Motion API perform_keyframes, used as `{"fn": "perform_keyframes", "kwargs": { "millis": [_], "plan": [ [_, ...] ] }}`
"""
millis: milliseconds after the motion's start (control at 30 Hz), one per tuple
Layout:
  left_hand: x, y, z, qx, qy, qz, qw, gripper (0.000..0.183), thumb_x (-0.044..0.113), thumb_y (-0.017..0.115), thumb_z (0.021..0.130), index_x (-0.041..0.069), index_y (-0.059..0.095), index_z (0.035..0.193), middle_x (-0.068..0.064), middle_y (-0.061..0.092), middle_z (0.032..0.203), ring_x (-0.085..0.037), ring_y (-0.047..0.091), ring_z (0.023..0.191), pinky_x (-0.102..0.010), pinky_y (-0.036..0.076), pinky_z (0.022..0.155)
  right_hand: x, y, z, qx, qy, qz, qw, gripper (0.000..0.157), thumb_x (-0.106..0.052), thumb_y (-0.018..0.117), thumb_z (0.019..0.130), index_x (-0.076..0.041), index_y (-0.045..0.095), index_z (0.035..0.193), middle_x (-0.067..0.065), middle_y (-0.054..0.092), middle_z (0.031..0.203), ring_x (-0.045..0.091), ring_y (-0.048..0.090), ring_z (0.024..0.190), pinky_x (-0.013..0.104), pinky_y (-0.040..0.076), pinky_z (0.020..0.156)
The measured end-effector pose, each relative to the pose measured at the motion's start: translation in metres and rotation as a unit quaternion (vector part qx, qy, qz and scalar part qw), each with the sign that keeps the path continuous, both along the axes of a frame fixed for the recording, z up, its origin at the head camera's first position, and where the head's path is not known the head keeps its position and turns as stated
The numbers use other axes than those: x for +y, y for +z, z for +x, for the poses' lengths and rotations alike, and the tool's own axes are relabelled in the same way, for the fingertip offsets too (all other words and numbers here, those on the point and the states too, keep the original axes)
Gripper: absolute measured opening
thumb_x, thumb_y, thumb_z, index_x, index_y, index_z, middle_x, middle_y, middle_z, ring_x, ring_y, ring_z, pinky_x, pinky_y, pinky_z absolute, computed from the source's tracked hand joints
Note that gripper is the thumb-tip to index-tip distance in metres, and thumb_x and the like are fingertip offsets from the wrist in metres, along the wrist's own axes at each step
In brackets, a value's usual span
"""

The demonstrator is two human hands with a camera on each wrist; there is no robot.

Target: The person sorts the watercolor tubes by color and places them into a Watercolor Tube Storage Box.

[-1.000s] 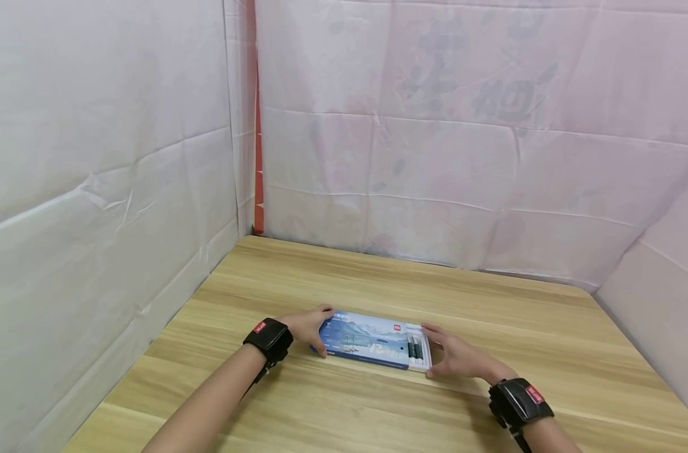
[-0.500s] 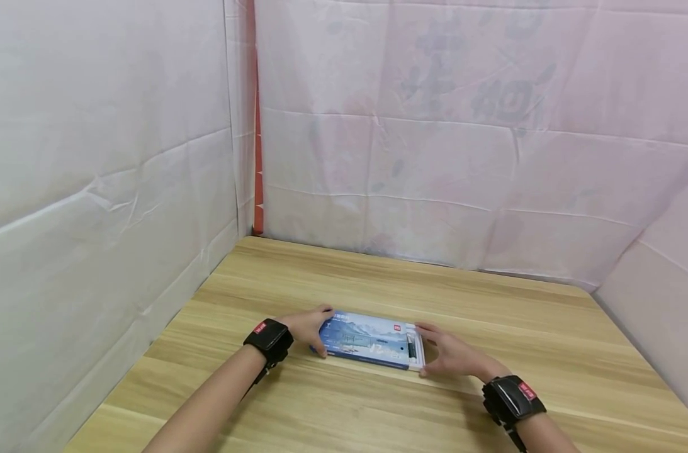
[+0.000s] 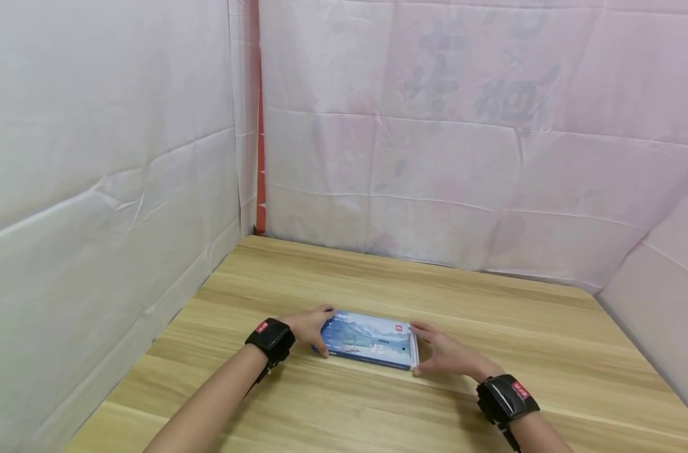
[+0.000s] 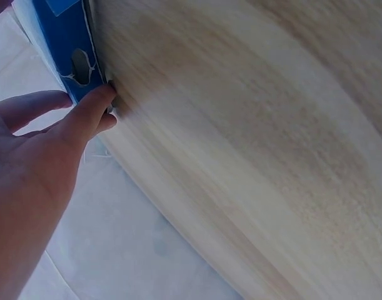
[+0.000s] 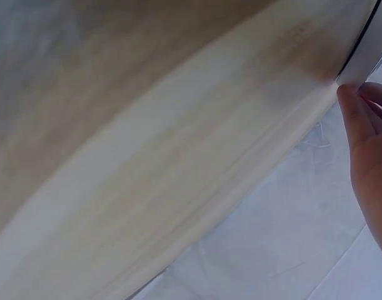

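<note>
A flat blue cardboard box (image 3: 369, 340) with a printed landscape lies on the wooden table in the head view. My left hand (image 3: 306, 328) grips its left end, thumb on the near edge and fingers on the far edge. In the left wrist view, that blue end (image 4: 56, 37) has an oval cut-out beside the fingers. A narrow strip of the white inner tray (image 3: 414, 351) shows at the box's right end. My right hand (image 3: 448, 352) holds this end between thumb and fingers. The tray's contents are hidden under the sleeve.
The wooden table (image 3: 298, 409) stretches around the box on all sides. White sheeting (image 3: 123, 207) hangs at the left, with pinkish sheeting (image 3: 434, 157) at the back. Black bands (image 3: 270, 340) are strapped on both wrists.
My right hand has moved left, sliding the white tray into the blue sleeve. Dark tubes seen in the tray before are now covered. My left hand has stayed on its end.
</note>
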State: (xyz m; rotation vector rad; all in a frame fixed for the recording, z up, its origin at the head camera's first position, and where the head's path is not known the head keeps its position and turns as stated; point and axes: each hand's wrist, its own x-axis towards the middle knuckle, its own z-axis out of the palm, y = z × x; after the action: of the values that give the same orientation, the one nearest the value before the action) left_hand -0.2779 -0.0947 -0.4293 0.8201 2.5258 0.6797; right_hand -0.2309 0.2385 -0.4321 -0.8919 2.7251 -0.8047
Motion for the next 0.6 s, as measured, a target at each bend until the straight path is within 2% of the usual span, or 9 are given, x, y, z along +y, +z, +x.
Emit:
{"fn": "perform_keyframes", "kwargs": {
  "millis": [200,300,400,600],
  "plan": [
    [0.005,0.006,0.008,0.013,-0.004,-0.016,0.9998,0.096,0.021,0.082,0.068,-0.002,0.026,0.143,-0.016,0.019,0.147,-0.028,0.028,0.13,-0.036,0.03,0.102,0.007,0.001,0.001,-0.035,-0.005,-0.02,0.999,0.095,-0.033,0.081,0.067,0.01,0.033,0.136,0.029,0.025,0.141,0.046,0.027,0.125,0.055,0.029,0.098],
    [0.009,0.008,0.01,0.014,-0.007,-0.017,0.9997,0.095,0.021,0.082,0.069,-0.001,0.026,0.143,-0.016,0.019,0.146,-0.029,0.027,0.13,-0.036,0.031,0.102,0.014,0.001,0.003,-0.037,-0.009,-0.024,0.999,0.095,-0.032,0.08,0.068,0.012,0.031,0.136,0.031,0.024,0.14,0.046,0.027,0.125,0.056,0.029,0.097],
    [0.015,0.007,0.009,0.008,-0.005,-0.015,0.9998,0.096,0.02,0.082,0.068,0.0,0.026,0.143,-0.014,0.019,0.147,-0.028,0.027,0.13,-0.036,0.03,0.102,0.022,0.001,0.006,-0.025,-0.01,-0.017,0.999,0.09,-0.028,0.079,0.07,0.015,0.031,0.134,0.032,0.026,0.139,0.047,0.027,0.124,0.056,0.028,0.097],
    [0.031,-0.002,0.0,0.017,-0.014,-0.012,0.9997,0.097,0.021,0.083,0.067,0.0,0.027,0.143,-0.014,0.021,0.146,-0.026,0.029,0.129,-0.032,0.03,0.102,0.034,0.003,0.01,-0.004,-0.012,-0.005,1.0,0.078,-0.022,0.077,0.071,0.017,0.04,0.128,0.033,0.035,0.133,0.05,0.032,0.12,0.058,0.029,0.095]
  ]
}}
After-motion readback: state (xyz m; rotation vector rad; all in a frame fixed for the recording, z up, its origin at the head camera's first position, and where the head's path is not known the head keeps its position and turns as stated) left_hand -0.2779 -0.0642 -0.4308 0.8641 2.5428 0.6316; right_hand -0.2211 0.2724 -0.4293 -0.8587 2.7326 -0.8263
